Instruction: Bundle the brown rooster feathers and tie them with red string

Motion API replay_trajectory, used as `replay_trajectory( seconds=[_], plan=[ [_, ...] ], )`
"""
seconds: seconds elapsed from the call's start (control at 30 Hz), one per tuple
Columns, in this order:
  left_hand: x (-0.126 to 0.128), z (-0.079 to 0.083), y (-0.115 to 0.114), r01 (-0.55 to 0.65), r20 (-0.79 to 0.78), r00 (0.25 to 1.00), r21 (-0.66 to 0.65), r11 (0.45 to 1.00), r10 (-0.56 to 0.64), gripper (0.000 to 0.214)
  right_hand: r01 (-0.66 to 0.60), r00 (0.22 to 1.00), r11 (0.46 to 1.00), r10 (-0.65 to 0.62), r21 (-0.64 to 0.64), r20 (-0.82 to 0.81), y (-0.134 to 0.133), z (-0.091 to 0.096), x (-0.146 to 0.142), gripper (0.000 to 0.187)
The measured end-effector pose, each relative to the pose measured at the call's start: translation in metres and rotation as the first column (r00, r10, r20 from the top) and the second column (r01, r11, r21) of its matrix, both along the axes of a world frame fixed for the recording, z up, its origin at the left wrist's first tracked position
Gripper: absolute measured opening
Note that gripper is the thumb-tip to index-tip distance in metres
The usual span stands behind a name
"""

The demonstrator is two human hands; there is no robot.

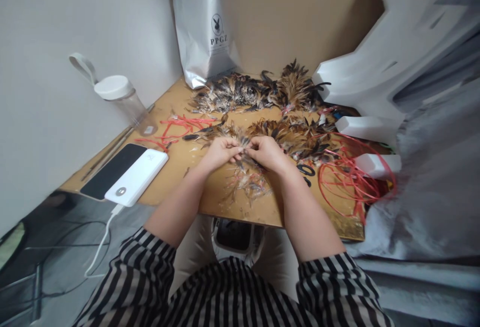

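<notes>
My left hand (221, 153) and my right hand (268, 153) meet over the middle of the table, fingertips nearly touching. Both are closed in a pinch on a small tuft of feathers (245, 141), whose lower end is hidden by the fingers. Just beyond them lies a row of brown and black feathers (300, 137), spreading to the right. Pale feather scraps (249, 185) are scattered below my wrists. Scissors with black handles (305, 170) lie beside my right forearm, partly hidden.
A larger feather pile (236, 92) lies at the back before a silver bag (206, 32). Red strips (183, 126) lie left; a tangle of red strips (348, 177) lies right. A clear bottle (127, 102), a phone (112, 169) and a white power bank (137, 177) occupy the left side.
</notes>
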State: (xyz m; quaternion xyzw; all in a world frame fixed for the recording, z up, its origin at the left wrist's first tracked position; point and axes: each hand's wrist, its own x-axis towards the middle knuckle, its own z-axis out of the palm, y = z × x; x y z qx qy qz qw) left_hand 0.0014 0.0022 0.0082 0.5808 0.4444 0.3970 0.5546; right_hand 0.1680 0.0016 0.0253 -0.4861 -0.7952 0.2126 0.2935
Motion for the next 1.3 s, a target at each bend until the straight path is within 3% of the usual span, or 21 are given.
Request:
replay_trajectory(
  seconds=[0.17,0.47,0.73,1.1,1.3],
  plan=[
    [0.003,0.000,-0.001,0.010,0.015,1.000,-0.004,1.000,-0.010,0.011,0.027,0.999,1.000,-0.026,-0.008,0.043,-0.001,0.003,-0.001,0.012],
    [-0.002,0.000,0.001,0.017,0.110,0.994,-0.015,1.000,-0.015,0.015,-0.017,0.939,0.973,-0.064,-0.232,-0.337,0.004,-0.010,0.001,0.018],
    [-0.003,0.000,-0.001,0.031,0.175,0.984,-0.084,0.996,-0.016,0.018,-0.052,0.871,0.952,-0.105,-0.303,-0.481,0.007,-0.007,0.002,0.021],
    [-0.007,-0.004,0.002,0.135,0.250,0.964,-0.155,0.979,-0.093,0.023,0.003,0.927,0.991,-0.052,-0.131,-0.372,0.005,-0.006,-0.001,0.014],
    [-0.004,0.001,-0.001,0.117,0.207,0.975,-0.198,0.973,-0.075,0.017,0.038,0.956,0.997,-0.054,-0.062,-0.289,0.004,-0.007,-0.001,0.012]
  ],
)
